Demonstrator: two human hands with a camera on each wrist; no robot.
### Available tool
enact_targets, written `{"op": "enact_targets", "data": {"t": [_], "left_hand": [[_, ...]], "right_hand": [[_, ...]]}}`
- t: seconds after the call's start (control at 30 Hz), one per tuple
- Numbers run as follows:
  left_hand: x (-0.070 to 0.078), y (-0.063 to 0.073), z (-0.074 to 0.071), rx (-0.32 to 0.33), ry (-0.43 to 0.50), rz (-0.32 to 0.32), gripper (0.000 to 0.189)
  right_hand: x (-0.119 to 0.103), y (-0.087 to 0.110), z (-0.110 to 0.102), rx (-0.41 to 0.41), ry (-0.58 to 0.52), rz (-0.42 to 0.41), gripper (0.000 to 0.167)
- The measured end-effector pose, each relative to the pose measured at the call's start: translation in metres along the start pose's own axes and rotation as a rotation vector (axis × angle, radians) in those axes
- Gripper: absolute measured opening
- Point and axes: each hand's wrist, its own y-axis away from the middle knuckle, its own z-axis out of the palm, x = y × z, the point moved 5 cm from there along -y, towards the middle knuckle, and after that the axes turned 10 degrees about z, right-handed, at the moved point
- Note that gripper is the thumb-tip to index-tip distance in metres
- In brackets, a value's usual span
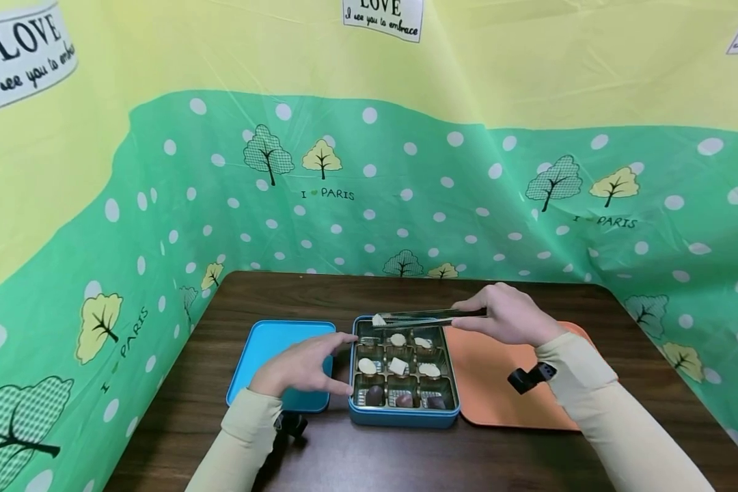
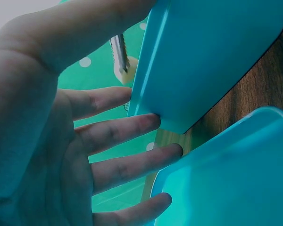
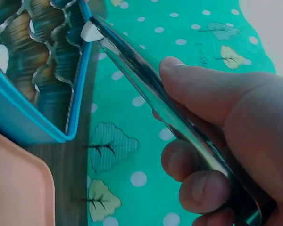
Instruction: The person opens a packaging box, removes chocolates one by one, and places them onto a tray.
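Note:
A blue tin box (image 1: 404,417) with a divided tray sits mid-table. Dark chocolates (image 1: 375,395) fill its near row; white chocolates (image 1: 398,365) lie in the middle row and in two far-row cells. Against the tin's left side rest the thumb and fingertips of my left hand (image 1: 298,365), its fingers (image 2: 127,174) fairly straight. My right hand (image 1: 507,314) grips metal tongs (image 3: 155,94) by their arms. Pinched in the tong tips is a white piece (image 1: 378,320), held above the tin's far-left cell, where no chocolate shows.
A blue lid (image 1: 283,335), partly behind my left hand, lies left of the tin. To the right is an orange tray (image 1: 498,403), partly under my right forearm. A printed green and yellow cloth (image 1: 369,225) hangs behind the dark wooden table (image 1: 369,458).

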Motion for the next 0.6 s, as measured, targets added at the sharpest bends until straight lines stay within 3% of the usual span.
{"op": "enact_targets", "data": {"t": [0.6], "left_hand": [[0.0, 0.0, 0.0, 0.016, 0.01, -0.001, 0.096]], "right_hand": [[0.061, 0.063, -0.045, 0.087, 0.015, 0.204, 0.045]]}}
